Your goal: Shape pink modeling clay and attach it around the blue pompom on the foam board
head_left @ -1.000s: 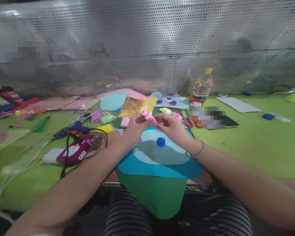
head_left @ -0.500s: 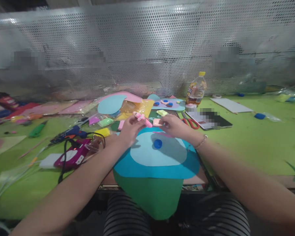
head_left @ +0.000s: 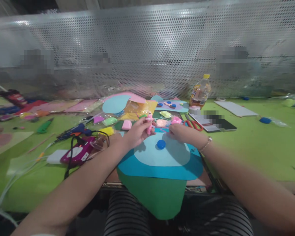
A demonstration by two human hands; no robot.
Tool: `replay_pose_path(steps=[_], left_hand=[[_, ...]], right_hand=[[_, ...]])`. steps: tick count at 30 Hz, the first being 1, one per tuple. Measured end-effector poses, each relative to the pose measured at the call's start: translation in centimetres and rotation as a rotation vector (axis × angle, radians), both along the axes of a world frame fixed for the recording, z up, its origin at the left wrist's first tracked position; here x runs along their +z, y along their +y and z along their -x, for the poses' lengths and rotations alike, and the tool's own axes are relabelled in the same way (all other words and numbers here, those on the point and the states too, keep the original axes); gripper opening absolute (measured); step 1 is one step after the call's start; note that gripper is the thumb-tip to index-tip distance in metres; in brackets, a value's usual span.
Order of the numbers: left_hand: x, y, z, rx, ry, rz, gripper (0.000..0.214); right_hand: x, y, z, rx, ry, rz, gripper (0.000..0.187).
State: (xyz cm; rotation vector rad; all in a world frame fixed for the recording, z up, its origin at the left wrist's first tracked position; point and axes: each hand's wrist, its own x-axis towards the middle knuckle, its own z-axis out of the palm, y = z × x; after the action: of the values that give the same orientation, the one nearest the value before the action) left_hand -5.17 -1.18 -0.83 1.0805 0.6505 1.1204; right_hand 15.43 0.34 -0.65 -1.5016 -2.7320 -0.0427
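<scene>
My left hand (head_left: 137,132) is closed around a small pink stick-like piece (head_left: 149,122), held upright above the light blue paper oval (head_left: 162,155). My right hand (head_left: 180,132) rests with its fingers bent down on the far edge of that oval, next to a thin pink strip; what its fingertips pinch I cannot make out. A blue clay ball (head_left: 161,144) sits on the oval between my hands. The oval lies on a darker blue sheet (head_left: 159,170) over a green sheet (head_left: 154,196). Pink clay lumps (head_left: 162,123) lie just beyond my fingers.
A purple device with a black cable (head_left: 77,153) and a blue glue gun (head_left: 72,131) lie to the left. Red scissors (head_left: 193,124), a phone (head_left: 218,124) and a bottle (head_left: 200,92) are at the right. Coloured sheets and clay packets crowd the back. A perforated metal screen (head_left: 147,49) stands behind.
My left hand has turned the pink piece from slanting to upright. My right hand has let go of its end and dropped to the paper's far edge.
</scene>
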Motion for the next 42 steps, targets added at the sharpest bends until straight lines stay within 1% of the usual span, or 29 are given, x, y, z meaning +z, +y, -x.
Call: replay_pose_path(steps=[3, 6, 8, 10, 12, 13, 14, 16, 17, 21, 23, 25, 27, 29, 33, 38, 42], left_hand=[[-0.1, 0.2, 0.2, -0.041, -0.012, 0.055, 0.007], [-0.3, 0.5, 0.3, -0.085, -0.058, 0.146, 0.012], [-0.3, 0.7, 0.3, -0.080, -0.092, 0.185, 0.017], [-0.4, 0.8, 0.3, -0.048, -0.101, 0.173, 0.020], [-0.4, 0.9, 0.3, -0.024, -0.091, 0.141, 0.021], [-0.5, 0.9, 0.3, -0.022, -0.085, 0.134, 0.021], [-0.5, 0.9, 0.3, -0.025, -0.079, 0.132, 0.021], [-0.4, 0.7, 0.2, -0.037, -0.075, 0.134, 0.021], [-0.4, 0.6, 0.1, -0.043, -0.075, 0.135, 0.021], [-0.1, 0.1, -0.2, -0.045, -0.074, 0.162, 0.022], [0.0, -0.1, -0.3, -0.048, -0.079, 0.191, 0.023], [0.1, -0.2, -0.3, -0.053, -0.095, 0.217, 0.024], [0.0, -0.2, -0.3, -0.055, -0.107, 0.226, 0.025], [0.0, -0.3, -0.4, -0.049, -0.102, 0.198, 0.027], [0.1, -0.8, -0.8, -0.044, -0.060, 0.127, 0.033], [0.1, -1.1, -1.0, -0.078, -0.110, 0.183, 0.025], [0.0, -0.9, -0.9, -0.174, -0.130, 0.269, 0.031]], right_hand=[[-0.3, 0.3, -0.2, 0.028, -0.009, -0.046, 0.021], [-0.6, 0.3, 0.0, 0.034, 0.011, -0.006, 0.019], [-0.6, 0.3, 0.2, 0.037, 0.051, 0.016, 0.016], [-0.4, 0.4, 0.3, 0.019, 0.105, -0.005, 0.013], [0.0, 0.5, 0.5, -0.025, 0.186, -0.064, 0.013], [0.3, 0.5, 0.6, -0.051, 0.244, -0.093, 0.014], [0.5, 0.5, 0.8, -0.065, 0.349, -0.121, 0.013], [1.0, 0.1, 1.2, -0.060, 0.602, -0.124, 0.009], [1.1, -0.1, 1.4, -0.035, 0.735, -0.118, 0.007], [0.9, -1.2, 2.5, 0.127, 1.119, -0.095, 0.003], [0.7, -1.6, 2.9, 0.199, 1.267, -0.109, 0.005], [0.7, -1.9, 3.2, 0.230, 1.353, -0.121, 0.009], [0.8, -2.1, 3.3, 0.235, 1.397, -0.121, 0.015], [1.0, -2.3, 3.3, 0.241, 1.424, -0.120, 0.019], [1.2, -2.3, 3.2, 0.243, 1.366, -0.143, 0.016], [1.0, -2.3, 3.3, 0.267, 1.205, -0.313, 0.015], [0.9, -2.2, 3.3, 0.316, 1.121, -0.445, 0.014]])
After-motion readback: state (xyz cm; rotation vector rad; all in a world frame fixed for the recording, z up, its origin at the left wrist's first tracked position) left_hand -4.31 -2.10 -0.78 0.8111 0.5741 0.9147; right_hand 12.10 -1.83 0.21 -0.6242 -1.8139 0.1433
